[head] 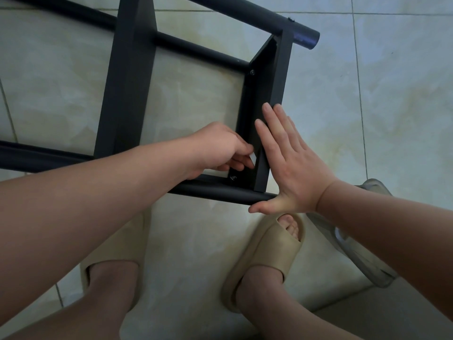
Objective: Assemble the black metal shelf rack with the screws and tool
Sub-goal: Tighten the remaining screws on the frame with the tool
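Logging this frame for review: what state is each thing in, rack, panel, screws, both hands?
Shelf rack: lying on the tiled floor, partly assembled.
End panel: standing on edge at the rack's end.
Upper screw: seated in the panel.
Lower screw: in its hole; tightness unclear.
Left hand: fingers curled by the lower screw; contents hidden.
Right hand: flat, fingers straight, pressing the panel's outer face.

**Dim, flat light, wide-angle bending**

Soft, even light falls on the pale glazed floor tiles (404, 94), giving a muted greenish cast and only faint, blurred shadows beneath the black metal shelf rack (127, 82). Its dark panels lose nearly all detail. A bluish sheen marks the tube end (305, 38). Grout lines (359, 82) bow toward the edges, and the near forearms (73, 204) look swollen and slightly soft.
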Action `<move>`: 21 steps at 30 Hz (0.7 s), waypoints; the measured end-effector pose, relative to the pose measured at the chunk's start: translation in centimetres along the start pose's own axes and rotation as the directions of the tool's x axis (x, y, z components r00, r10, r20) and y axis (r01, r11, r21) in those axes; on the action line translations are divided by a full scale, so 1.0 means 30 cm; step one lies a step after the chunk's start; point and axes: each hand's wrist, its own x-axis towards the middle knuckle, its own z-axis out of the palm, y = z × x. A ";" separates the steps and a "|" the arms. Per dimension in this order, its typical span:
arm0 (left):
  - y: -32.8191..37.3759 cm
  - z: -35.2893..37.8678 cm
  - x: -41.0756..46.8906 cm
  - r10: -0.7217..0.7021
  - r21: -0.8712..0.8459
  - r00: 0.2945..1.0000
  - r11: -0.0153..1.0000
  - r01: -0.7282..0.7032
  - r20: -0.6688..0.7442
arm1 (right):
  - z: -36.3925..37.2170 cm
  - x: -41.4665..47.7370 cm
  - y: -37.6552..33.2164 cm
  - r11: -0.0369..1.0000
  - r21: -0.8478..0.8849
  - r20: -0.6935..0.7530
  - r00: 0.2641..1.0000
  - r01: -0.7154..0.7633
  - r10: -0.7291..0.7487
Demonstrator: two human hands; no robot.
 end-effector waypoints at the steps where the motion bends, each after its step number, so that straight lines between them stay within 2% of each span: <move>1: -0.003 0.003 0.001 -0.002 -0.006 1.000 1.000 0.002 0.005 | 0.000 0.000 -0.001 1.000 0.000 0.002 1.000 -0.002 0.002; 21: -0.001 -0.011 -0.004 0.061 0.097 0.995 0.993 -0.068 0.076 | 0.002 -0.001 0.000 1.000 -0.002 -0.003 1.000 0.000 0.000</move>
